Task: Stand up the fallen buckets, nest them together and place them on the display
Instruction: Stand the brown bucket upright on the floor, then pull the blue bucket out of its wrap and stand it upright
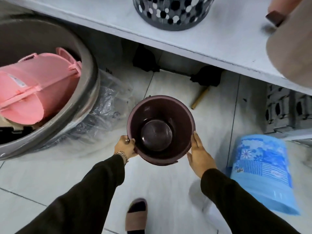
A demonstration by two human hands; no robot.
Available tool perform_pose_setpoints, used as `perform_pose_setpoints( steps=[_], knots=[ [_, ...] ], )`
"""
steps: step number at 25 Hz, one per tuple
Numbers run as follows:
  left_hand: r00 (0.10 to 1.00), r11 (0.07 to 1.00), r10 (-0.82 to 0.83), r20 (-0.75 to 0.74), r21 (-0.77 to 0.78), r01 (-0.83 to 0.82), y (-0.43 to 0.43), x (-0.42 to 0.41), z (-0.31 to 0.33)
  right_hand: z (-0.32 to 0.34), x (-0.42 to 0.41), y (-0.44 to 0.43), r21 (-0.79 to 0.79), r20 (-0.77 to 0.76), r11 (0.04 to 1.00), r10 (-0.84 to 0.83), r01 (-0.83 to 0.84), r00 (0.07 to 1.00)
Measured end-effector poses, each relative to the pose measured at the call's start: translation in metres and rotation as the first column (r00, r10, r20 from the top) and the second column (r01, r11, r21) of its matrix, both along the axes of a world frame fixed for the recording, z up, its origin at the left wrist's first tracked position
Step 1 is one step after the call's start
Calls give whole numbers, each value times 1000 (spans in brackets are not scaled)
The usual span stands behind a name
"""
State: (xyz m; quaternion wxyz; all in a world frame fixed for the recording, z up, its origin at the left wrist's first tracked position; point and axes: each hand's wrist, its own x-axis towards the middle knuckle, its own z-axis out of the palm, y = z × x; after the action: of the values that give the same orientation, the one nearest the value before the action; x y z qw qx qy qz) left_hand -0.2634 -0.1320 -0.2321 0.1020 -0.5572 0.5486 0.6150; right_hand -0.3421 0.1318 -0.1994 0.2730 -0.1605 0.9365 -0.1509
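I look straight down into a dark purple bucket [161, 115], upright with its mouth facing me; a second rim edge shows at its near side, so it appears nested in another. My left hand [125, 146] grips its left rim, thumb hooked over the edge. My right hand [200, 153] lies flat against its right side. The bucket is over the white tiled floor, in front of the pale display shelf [185, 38]. A beige bucket [293, 43] stands on the shelf at the far right.
A large grey tub [87, 78] at left holds a tipped pink bucket [33, 85], with clear plastic wrap [109, 102] beside it. A spotted black-and-white basket [172, 12] sits on the shelf. A blue patterned bucket [260, 173] stands at right. A wooden stick [200, 98] lies under the shelf.
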Motion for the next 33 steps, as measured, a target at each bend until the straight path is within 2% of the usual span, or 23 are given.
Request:
perform_pose_setpoints(
  steps=[3,5,6,8,10,12,15,17,20,25,27,29,31,33],
  knots=[
    [999,1000,-19,37,1,19,-10,-14,0,-4,-6,-9,9,-48,1000,-19,20,999],
    [965,953,-227,134,-173,249,-8,-17,12,-1,-10,-12,41,-67,999,-24,27,997],
    [920,871,-337,200,-306,385,-6,-18,21,4,-11,-13,59,-75,998,-22,27,997],
    [825,647,-496,271,-518,559,3,-19,42,18,-12,-9,99,-101,995,-14,24,995],
    [696,393,-654,295,-654,646,17,-26,67,33,-14,2,131,-123,991,-8,24,992],
    [549,201,-781,297,-713,671,36,-34,83,44,-13,17,156,-126,987,-22,41,992],
    [389,54,-867,313,-716,696,84,-40,102,57,-7,60,162,-110,984,-61,79,992],
    [322,-2,-893,315,-718,696,123,-39,105,61,-1,103,163,-99,978,-111,126,989],
    [252,-20,-926,280,-704,710,186,-32,93,60,11,186,223,-102,950,-198,217,975],
    [224,89,-958,178,-559,825,312,-15,40,29,39,349,332,-41,841,-440,428,897],
    [169,71,-975,145,-515,854,361,-17,13,5,49,401,267,52,801,-567,536,822],
    [154,78,-981,121,-479,874,398,-22,-9,-17,57,427,171,141,780,-624,602,769],
    [188,117,-974,126,-429,896,429,-27,-29,-39,61,444,91,145,761,-648,643,747],
    [297,227,-948,114,-412,883,445,-28,-40,-47,61,451,22,137,752,-655,659,743]
  ],
)
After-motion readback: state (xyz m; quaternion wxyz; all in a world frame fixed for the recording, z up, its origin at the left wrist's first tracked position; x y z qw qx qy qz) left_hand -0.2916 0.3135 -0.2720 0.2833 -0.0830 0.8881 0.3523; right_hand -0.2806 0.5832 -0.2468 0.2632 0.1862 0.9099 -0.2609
